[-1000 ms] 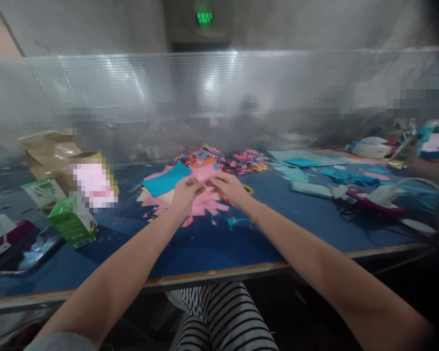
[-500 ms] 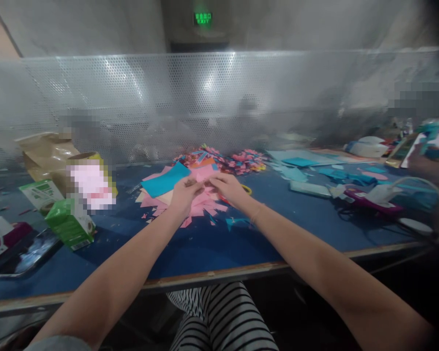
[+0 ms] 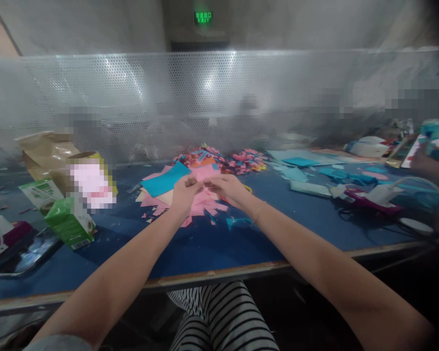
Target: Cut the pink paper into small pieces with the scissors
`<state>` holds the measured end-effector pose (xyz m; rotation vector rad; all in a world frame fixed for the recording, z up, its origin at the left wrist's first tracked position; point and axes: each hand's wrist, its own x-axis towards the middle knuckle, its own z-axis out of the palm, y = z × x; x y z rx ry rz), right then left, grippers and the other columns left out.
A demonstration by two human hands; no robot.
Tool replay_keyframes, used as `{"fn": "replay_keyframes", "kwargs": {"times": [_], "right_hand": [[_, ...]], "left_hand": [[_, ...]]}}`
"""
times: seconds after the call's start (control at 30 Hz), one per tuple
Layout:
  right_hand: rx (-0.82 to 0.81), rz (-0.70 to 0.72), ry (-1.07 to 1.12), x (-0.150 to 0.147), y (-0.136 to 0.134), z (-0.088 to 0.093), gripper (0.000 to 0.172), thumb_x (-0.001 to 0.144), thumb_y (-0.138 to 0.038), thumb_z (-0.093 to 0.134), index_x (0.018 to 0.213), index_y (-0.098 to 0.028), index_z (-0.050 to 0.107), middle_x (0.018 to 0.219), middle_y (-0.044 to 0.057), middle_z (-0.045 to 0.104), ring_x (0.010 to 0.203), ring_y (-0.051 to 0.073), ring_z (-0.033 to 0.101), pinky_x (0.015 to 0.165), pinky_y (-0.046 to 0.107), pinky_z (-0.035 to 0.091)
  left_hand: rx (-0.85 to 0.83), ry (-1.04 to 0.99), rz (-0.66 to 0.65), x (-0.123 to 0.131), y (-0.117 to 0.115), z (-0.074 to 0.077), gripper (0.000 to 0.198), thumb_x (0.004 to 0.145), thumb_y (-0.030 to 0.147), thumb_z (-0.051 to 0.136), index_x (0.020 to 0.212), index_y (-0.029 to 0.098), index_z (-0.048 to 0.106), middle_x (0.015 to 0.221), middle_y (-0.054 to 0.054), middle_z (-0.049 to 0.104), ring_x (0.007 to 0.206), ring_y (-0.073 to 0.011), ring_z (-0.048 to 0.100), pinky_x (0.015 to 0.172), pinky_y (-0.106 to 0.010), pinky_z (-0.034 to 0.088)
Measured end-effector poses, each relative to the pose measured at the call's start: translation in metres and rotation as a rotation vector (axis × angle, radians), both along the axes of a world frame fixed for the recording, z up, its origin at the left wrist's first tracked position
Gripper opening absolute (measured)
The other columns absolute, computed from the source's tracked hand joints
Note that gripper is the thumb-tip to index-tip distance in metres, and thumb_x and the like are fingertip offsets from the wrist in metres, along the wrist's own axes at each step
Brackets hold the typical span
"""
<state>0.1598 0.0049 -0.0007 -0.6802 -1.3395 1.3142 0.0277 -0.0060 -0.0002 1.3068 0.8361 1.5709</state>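
A small pink paper piece (image 3: 202, 182) is held pinched between the fingertips of the left hand (image 3: 184, 193) and the right hand (image 3: 229, 189), just above a loose pile of pink sheets (image 3: 206, 208). Its exact shape is blurred.

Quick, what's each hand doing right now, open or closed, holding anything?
Left hand: fingers pinched shut above the pile of pink paper squares; what they pinch is too blurred to tell.
Right hand: the same, fingertips meeting the left's.

Dim, soft-focus wide-angle view: overhead light glares off the perforated metal screen (image 3: 219, 97), while edges blur, bend and darken.
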Motion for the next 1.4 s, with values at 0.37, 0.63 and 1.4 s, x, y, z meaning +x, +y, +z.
{"fn": "replay_keyframes", "kwargs": {"times": [0.37, 0.63, 1.4], "right_hand": [[-0.02, 0.033, 0.061, 0.001, 0.0, 0.0, 0.01, 0.061, -0.023, 0.062, 0.065, -0.014, 0.065, 0.077, 0.006, 0.065, 0.075, 0.011, 0.058, 0.081, 0.028, 0.043], [-0.011, 0.058, 0.038, 0.002, 0.001, 0.0, 0.01, 0.061, -0.023, 0.061, 0.063, -0.013, 0.064, 0.074, 0.005, 0.064, 0.074, 0.011, 0.057, 0.079, 0.027, 0.043], [0.103, -0.197, -0.322, 0.014, 0.014, -0.005, 0.014, 0.066, -0.028, 0.051, 0.07, -0.016, 0.057, 0.066, 0.001, 0.056, 0.062, 0.011, 0.052, 0.058, 0.025, 0.042]], "left_hand": [[0.039, 0.056, 0.055, -0.001, 0.0, 0.002, 0.021, 0.053, 0.021, 0.063, 0.07, 0.014, 0.053, 0.063, 0.001, 0.055, 0.06, -0.0088, 0.051, 0.061, -0.025, 0.044], [0.093, 0.193, 0.086, -0.004, 0.001, 0.003, 0.021, 0.051, 0.023, 0.066, 0.067, 0.015, 0.055, 0.061, 0.001, 0.054, 0.058, -0.01, 0.051, 0.059, -0.024, 0.04], [0.084, 0.297, 0.14, -0.023, 0.027, 0.0, 0.018, 0.054, 0.02, 0.06, 0.07, 0.016, 0.054, 0.059, 0.002, 0.053, 0.053, -0.0087, 0.048, 0.054, -0.022, 0.038]]}}
